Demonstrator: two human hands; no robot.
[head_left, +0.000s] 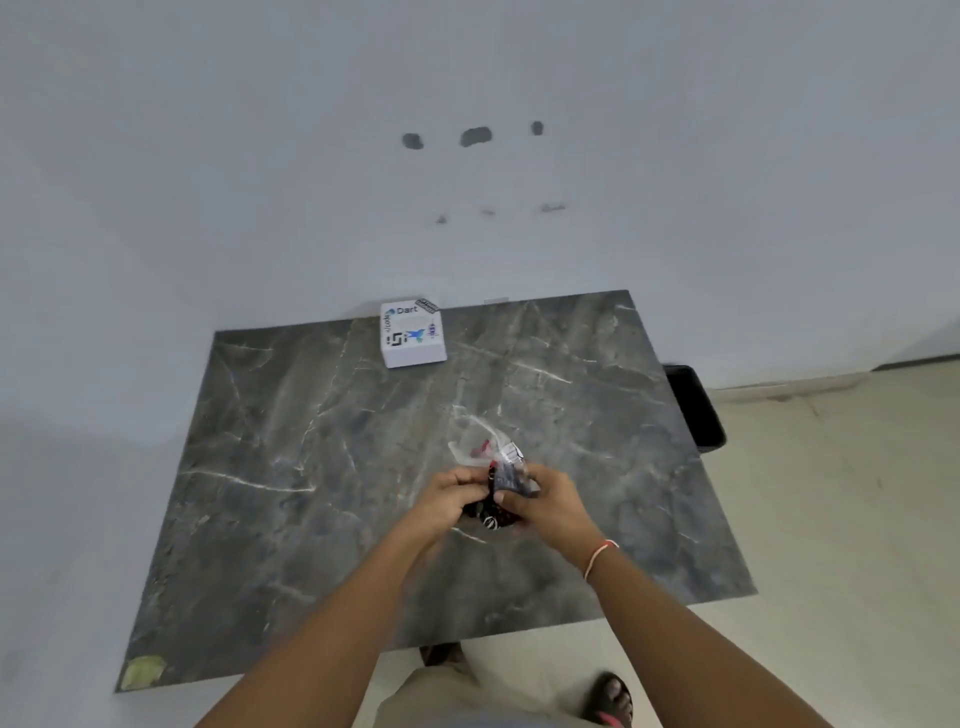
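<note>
Over the middle of the dark marble table (311, 441), both hands hold a small clear plastic bag (501, 470) with dark and red contents. My left hand (449, 493) pinches the bag's left side with curled fingers. My right hand (543, 501) grips its right side, thumb pressed on the dark contents. The bag's open top sticks up and away from me. What the contents are is too blurred to tell.
A white box with stickers (413, 332) sits at the table's far edge against the white wall. A black object (693, 405) stands beside the table's right edge on the pale floor. A yellowish patch (143, 670) marks the near left corner. My sandalled foot (610, 699) shows below.
</note>
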